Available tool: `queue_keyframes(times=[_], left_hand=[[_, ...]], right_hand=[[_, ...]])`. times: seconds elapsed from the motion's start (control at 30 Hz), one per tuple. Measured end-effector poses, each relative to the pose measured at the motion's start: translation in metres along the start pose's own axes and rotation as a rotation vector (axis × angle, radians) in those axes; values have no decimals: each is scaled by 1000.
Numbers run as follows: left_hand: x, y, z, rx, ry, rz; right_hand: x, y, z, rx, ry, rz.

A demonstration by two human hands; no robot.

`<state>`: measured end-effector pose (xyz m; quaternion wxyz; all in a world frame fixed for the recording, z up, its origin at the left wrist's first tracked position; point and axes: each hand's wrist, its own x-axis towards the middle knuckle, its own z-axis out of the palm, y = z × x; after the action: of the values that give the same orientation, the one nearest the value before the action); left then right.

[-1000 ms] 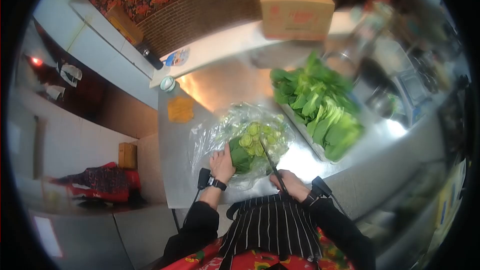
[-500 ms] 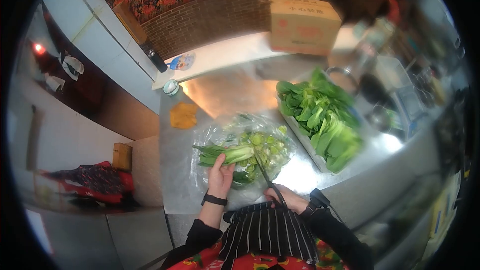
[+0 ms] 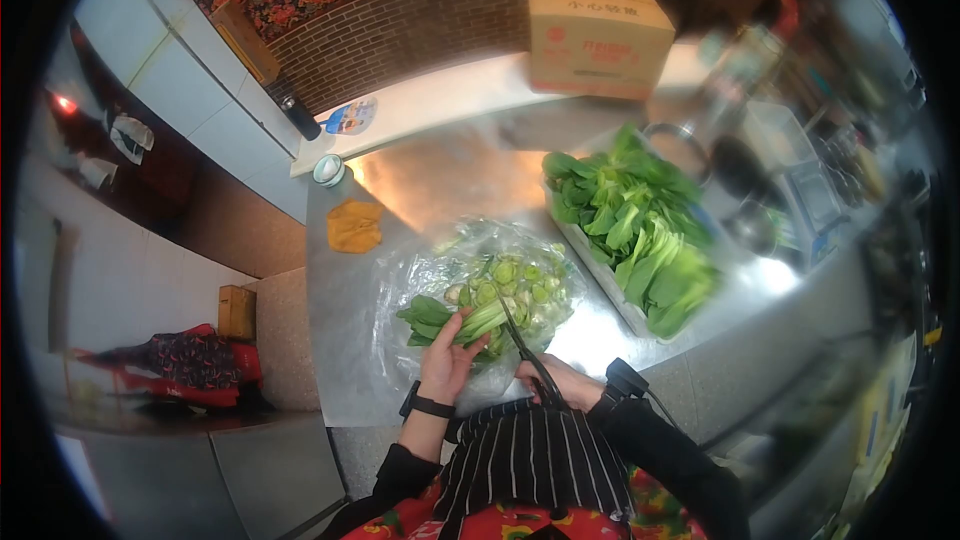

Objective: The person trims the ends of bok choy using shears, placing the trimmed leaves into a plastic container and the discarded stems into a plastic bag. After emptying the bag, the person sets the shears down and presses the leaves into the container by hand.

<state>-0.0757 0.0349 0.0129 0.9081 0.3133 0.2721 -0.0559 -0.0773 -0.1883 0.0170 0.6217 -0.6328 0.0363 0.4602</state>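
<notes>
My left hand holds a leafy green vegetable, its leaves to the left and its pale stalks to the right. In my right hand are dark scissors, their blades pointing up at the stalk end. Beneath both lies a clear plastic bag spread on the metal table, with several cut vegetable bases on it. To the right, a tray is heaped with leafy greens.
An orange cloth and a small bowl sit at the table's left. A cardboard box, a fan-shaped blue item and a dark bottle stand along the back ledge. Pans and containers crowd the right.
The held vegetable is now tilted, with its leaves lower and nearer me. My right hand and the scissors have shifted slightly left, and the whole view has moved a little.
</notes>
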Motion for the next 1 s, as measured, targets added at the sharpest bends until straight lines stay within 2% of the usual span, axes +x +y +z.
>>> queue_keyframes(times=[0.07,0.13,0.17,0.23,0.37,0.43,0.57,0.6,0.63,0.7,0.77,0.83,0.87,0.93,0.97,1.0], left_hand=[[3,4,-8,57,-17,14],[9,8,-14,162,-2,99],[11,8,-18,159,-1,104],[5,10,-23,261,55,168],[-5,4,-32,378,65,146],[-9,1,-15,192,113,241],[4,-1,37,-4,-37,142],[6,-2,63,32,-146,98],[11,-10,89,38,-169,69],[24,-34,147,49,-359,-9],[41,-71,194,-64,-414,-104],[61,-104,229,-136,-407,-196],[58,-109,239,-124,-421,-202],[54,-116,257,83,-103,-516],[43,-119,246,161,-265,-448],[37,-118,231,180,-337,-436]], right_hand=[[3,-6,0,-13,-21,68],[1,-21,4,-196,87,190],[5,-20,3,-200,84,188],[13,-12,5,-514,162,145],[33,1,5,-495,152,101],[38,7,5,-127,7,217],[28,18,1,-131,4,201],[30,24,1,-112,40,203],[32,29,2,-194,47,182],[27,22,-1,-270,80,159],[15,9,4,-333,76,77],[38,40,3,-368,69,-45],[52,60,2,-344,73,-205],[39,51,-6,-314,48,-285],[33,48,-10,-299,35,-324],[28,51,-11,-74,93,-220]])
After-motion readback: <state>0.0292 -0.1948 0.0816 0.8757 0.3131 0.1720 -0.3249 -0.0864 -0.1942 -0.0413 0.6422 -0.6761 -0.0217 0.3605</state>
